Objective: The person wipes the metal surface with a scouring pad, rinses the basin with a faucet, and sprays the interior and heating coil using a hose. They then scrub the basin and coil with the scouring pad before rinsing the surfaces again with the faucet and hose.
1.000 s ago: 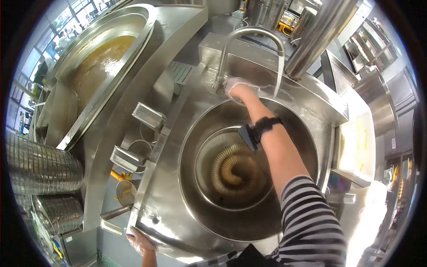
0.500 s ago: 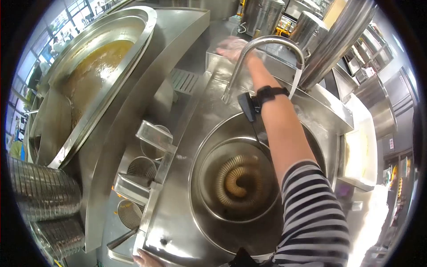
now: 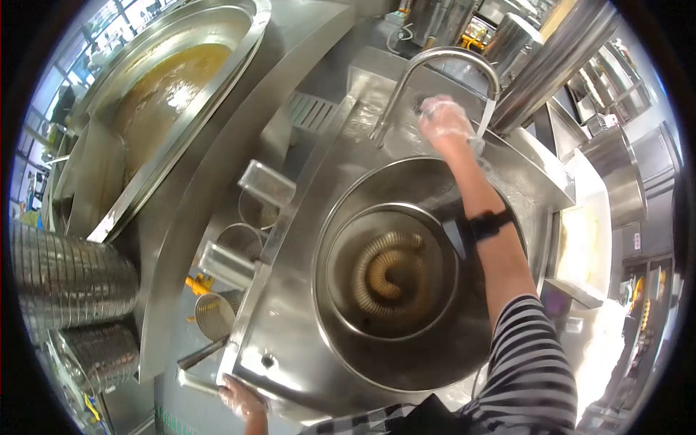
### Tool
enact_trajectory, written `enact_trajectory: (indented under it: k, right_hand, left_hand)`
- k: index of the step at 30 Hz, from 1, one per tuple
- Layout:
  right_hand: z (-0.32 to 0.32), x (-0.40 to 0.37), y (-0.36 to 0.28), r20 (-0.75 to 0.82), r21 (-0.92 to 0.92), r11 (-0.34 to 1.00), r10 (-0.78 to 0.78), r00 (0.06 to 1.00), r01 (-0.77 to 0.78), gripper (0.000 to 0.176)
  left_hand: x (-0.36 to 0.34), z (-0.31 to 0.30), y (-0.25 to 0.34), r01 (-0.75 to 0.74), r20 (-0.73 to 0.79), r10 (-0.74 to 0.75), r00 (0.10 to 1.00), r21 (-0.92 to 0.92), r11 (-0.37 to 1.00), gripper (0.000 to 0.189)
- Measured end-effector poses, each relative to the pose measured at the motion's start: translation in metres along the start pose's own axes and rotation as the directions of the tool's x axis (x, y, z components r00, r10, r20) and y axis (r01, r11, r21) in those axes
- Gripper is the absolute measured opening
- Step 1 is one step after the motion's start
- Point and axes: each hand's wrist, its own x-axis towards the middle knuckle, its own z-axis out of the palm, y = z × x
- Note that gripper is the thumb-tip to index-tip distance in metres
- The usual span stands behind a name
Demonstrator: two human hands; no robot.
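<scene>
My right hand (image 3: 444,122), in a clear plastic glove, is closed at the back of the steel counter (image 3: 290,319), under the arch of the curved faucet (image 3: 438,52). A small dark grey thing (image 3: 422,106) shows at its fingers, too blurred to name. My right forearm crosses over a large round steel basin (image 3: 330,326). A coiled ribbed hose (image 3: 388,290) lies at the bottom, inside a smaller metal ring. My left hand (image 3: 243,397), also gloved, has its fingers curled on the counter's front left corner.
To the left stands a large wok (image 3: 254,36) holding brown liquid. Mesh strainers (image 3: 217,315) hang by the counter's left side, near stacked steel baskets (image 3: 72,290). A thick metal pipe (image 3: 558,69) rises at the right, beside a white tray (image 3: 591,232).
My right hand has swung from behind the faucet's left side to the right, and has drawn closer. My left hand stays at the front corner, showing more. The view has shifted slightly.
</scene>
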Motion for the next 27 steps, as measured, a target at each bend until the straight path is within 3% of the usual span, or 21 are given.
enact_trajectory:
  k: [1, 5, 7, 9, 11, 12, 14, 16, 17, 19, 21, 22, 23, 25, 26, 27]
  right_hand:
    - [-0.005, -0.016, -0.012, 0.033, 0.114, 0.990, -0.089, 0.996, 0.084, 0.025]
    - [-0.014, -0.058, -0.104, 0.315, 0.195, 0.950, -0.297, 0.902, 0.244, 0.028]
    - [-0.005, -0.044, -0.140, 0.356, 0.215, 0.942, -0.321, 0.877, 0.257, 0.031]
    - [0.018, -0.008, -0.155, 0.276, 0.262, 0.961, -0.162, 0.947, 0.087, 0.026]
    - [0.057, 0.033, -0.162, 0.169, -0.008, 0.954, -0.294, 0.941, 0.299, 0.021]
    - [0.060, 0.041, -0.166, 0.170, -0.034, 0.988, -0.142, 0.975, 0.150, 0.019]
    - [0.070, 0.059, -0.163, 0.178, -0.063, 0.998, 0.009, 0.984, 0.002, 0.018]
    - [0.102, 0.075, -0.156, 0.359, -0.009, 0.989, -0.133, 0.924, 0.145, 0.025]
    - [0.106, 0.066, -0.161, 0.370, -0.015, 0.988, -0.139, 0.919, 0.155, 0.025]
    - [0.108, 0.025, -0.171, 0.412, -0.158, 0.771, -0.517, 0.751, 0.617, 0.027]
    - [0.050, -0.037, -0.176, 0.146, 0.291, 0.850, -0.493, 0.857, 0.439, 0.027]
    - [0.029, -0.046, -0.177, 0.252, 0.348, 0.864, -0.459, 0.852, 0.363, 0.023]
    - [0.029, -0.047, -0.173, 0.259, 0.351, 0.868, -0.451, 0.854, 0.352, 0.023]
    - [0.040, -0.034, -0.159, 0.496, 0.057, 0.932, -0.338, 0.800, 0.358, 0.026]
    - [0.078, -0.033, -0.147, 0.527, -0.146, 0.765, -0.477, 0.703, 0.628, 0.030]
    - [0.046, -0.048, -0.161, 0.533, -0.144, 0.770, -0.468, 0.705, 0.621, 0.030]
  left_hand:
    - [-0.005, 0.000, 0.009, 0.022, -0.001, -0.022, 1.000, 0.028, 0.999, 0.049]
    - [-0.030, -0.003, 0.052, 0.086, -0.055, -0.075, 0.996, 0.235, 0.968, 0.051]
    - [-0.018, 0.000, 0.030, 0.076, -0.072, -0.065, 0.995, 0.172, 0.982, 0.051]
    - [-0.013, 0.003, 0.023, 0.065, -0.090, -0.056, 0.994, 0.100, 0.993, 0.050]
    - [-0.018, 0.004, 0.027, 0.025, -0.027, -0.028, 0.999, -0.103, 0.994, 0.048]
    - [-0.016, 0.002, 0.027, 0.029, -0.037, -0.032, 0.999, -0.099, 0.995, 0.048]
    - [-0.014, 0.000, 0.029, 0.095, -0.001, -0.095, 0.995, 0.003, 0.995, 0.046]
    - [-0.021, -0.003, 0.045, 0.164, -0.024, -0.163, 0.986, 0.053, 0.985, 0.045]
    - [-0.023, -0.003, 0.048, 0.146, -0.016, -0.146, 0.989, 0.091, 0.985, 0.045]
    - [-0.029, -0.003, 0.054, 0.109, 0.000, -0.111, 0.994, 0.165, 0.980, 0.045]
    - [-0.021, -0.002, 0.035, 0.041, 0.021, -0.046, 0.999, 0.171, 0.984, 0.046]
    - [-0.024, -0.004, 0.045, 0.106, -0.006, -0.107, 0.994, 0.193, 0.975, 0.046]
    - [-0.019, 0.001, 0.039, 0.085, -0.007, -0.085, 0.996, 0.179, 0.980, 0.047]
    - [-0.001, 0.004, 0.013, 0.042, 0.006, -0.042, 0.999, 0.054, 0.998, 0.051]
    - [0.005, 0.005, 0.001, 0.034, 0.016, -0.034, 0.999, 0.002, 0.999, 0.053]
    - [0.010, 0.006, -0.004, -0.067, 0.020, 0.069, 0.997, -0.094, 0.993, 0.055]
